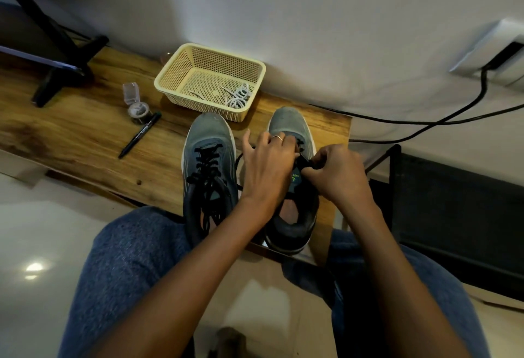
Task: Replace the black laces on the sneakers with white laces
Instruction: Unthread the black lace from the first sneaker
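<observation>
— Two sneakers on the table [85, 131], side by side, toes toward the wall. Left sneaker [208, 165] fully laced in black; right sneaker [293, 187] under both hands, partly unlaced by the look of it.

— Grip state?

— Left hand [266, 165] curled over the eyelet area of the right sneaker, fingers hidden against the upper; probably pinching the black lace [239, 159], but cannot tell for sure. Right hand [340, 172] closed, pinching the tongue [300, 172] or the lace at its top edge. One loop of black lace hanging loose between the shoes.

— White laces?

— One bundle, coiled in the cream basket [209, 80] behind the shoes, well apart from the hands. Untouched.

— Risks?

— Probably a snagged lace tip jamming in an eyelet if pulled at an angle. Possibly the right sneaker sliding off the near table edge, heel already overhanging, if tugged toward the lap. Could also tangle the loose loop with the left sneaker's laces.

— Rest of the count?

— One black marker [140, 135], one small open-lidded clear jar [136, 105], one basket, two hands, one ring on the left.
</observation>
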A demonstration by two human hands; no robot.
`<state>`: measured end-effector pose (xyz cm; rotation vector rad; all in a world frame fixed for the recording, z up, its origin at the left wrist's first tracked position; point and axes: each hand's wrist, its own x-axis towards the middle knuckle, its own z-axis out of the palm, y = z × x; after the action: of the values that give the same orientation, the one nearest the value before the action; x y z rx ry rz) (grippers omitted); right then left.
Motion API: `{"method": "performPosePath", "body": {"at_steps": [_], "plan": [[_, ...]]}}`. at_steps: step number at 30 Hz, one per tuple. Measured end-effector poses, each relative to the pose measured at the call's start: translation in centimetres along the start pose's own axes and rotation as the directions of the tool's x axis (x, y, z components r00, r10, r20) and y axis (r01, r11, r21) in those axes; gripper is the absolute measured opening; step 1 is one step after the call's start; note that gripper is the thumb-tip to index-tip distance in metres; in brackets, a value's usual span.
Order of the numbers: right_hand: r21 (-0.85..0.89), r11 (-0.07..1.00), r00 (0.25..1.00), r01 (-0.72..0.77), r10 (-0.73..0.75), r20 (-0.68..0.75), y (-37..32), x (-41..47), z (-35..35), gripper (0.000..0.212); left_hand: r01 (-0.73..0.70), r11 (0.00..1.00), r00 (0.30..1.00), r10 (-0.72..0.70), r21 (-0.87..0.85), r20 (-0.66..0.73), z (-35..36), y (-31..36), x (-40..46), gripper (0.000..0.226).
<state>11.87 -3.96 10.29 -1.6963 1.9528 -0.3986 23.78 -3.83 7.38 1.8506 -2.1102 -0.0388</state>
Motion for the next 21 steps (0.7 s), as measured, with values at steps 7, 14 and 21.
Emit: {"method": "performPosePath", "body": {"at_steps": [7, 14, 21], "plan": [[0.037, 0.998, 0.998, -0.058, 0.058, -0.013, 0.3, 0.2, -0.1, 0.015, 0.210, 0.922, 0.951, -0.270, -0.327, -0.151, -0.7, -1.3, 0.6, 0.016], [-0.030, 1.000, 1.000, 0.001, -0.002, -0.015, 0.2, 0.1, 0.1, 0.014, 0.055, 0.962, 0.989, -0.089, -0.269, -0.115, -0.8, -0.6, 0.0, 0.035], [-0.050, 0.998, 0.999, 0.033, -0.033, 0.006, -0.1, 0.1, 0.1, 0.015, -0.109, 0.994, 0.992, 0.111, 0.029, -0.059, -0.3, -0.8, 0.0, 0.016]]}}
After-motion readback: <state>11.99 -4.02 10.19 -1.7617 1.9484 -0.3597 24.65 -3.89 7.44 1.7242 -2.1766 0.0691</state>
